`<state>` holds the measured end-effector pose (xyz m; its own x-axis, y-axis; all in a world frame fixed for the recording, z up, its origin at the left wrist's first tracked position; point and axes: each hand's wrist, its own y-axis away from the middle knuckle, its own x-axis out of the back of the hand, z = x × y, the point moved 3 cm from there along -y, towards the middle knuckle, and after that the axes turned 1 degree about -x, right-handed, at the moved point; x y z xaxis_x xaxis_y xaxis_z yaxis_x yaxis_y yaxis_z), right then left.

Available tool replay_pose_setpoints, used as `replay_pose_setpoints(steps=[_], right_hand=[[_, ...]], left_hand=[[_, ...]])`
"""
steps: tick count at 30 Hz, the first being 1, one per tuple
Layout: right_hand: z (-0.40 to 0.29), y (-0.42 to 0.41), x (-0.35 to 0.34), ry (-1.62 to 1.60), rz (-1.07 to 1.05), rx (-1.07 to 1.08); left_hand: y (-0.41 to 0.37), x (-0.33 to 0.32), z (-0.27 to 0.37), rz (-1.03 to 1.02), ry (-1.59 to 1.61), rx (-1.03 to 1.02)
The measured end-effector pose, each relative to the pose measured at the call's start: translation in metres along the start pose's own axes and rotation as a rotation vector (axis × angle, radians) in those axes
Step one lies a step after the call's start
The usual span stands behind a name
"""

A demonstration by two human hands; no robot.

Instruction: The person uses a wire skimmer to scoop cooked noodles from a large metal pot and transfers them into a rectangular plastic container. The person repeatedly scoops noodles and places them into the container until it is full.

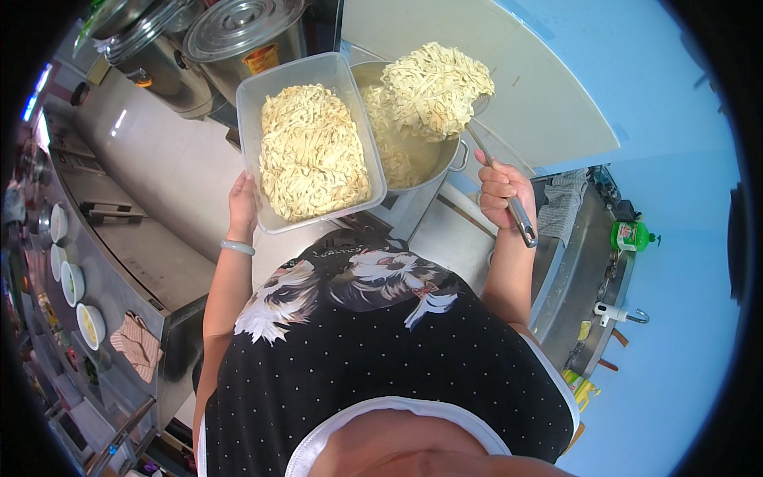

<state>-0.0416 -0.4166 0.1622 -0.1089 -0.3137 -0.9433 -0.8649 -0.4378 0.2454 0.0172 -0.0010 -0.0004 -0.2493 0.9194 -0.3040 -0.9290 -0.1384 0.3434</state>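
Observation:
My left hand grips the side of a clear plastic container, which is tilted and half full of pale, flat noodle-like strips. In my right hand is the metal handle of a wire skimmer. A big heap of the same strips sits on the skimmer and hides most of its basket. Beneath the skimmer and partly behind the container stands a large metal pot with cloudy liquid. More strips float in that liquid.
Lidded stainless steel stockpots stand beyond the container. On the left, a steel counter holds several small bowls and a folded cloth. At right, a metal sink has a green soap bottle and a grey towel at its edges.

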Motion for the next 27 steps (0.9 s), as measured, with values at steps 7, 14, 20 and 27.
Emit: replay_pose_setpoints(steps=[7, 14, 20, 27], right_hand=[[-0.004, -0.001, 0.004, 0.004, -0.003, 0.001], [-0.007, -0.002, 0.011, -0.035, 0.038, -0.004], [-0.007, 0.002, -0.007, -0.002, -0.004, -0.02], [0.001, 0.014, -0.077, 0.153, -0.125, 0.009]], left_hand=[[-0.004, 0.002, -0.004, 0.002, 0.007, -0.003], [-0.004, 0.005, -0.004, -0.019, -0.068, 0.016], [-0.007, 0.006, -0.007, -0.045, -0.019, -0.019], [-0.012, 0.0, -0.002, -0.158, 0.0, -0.02]])
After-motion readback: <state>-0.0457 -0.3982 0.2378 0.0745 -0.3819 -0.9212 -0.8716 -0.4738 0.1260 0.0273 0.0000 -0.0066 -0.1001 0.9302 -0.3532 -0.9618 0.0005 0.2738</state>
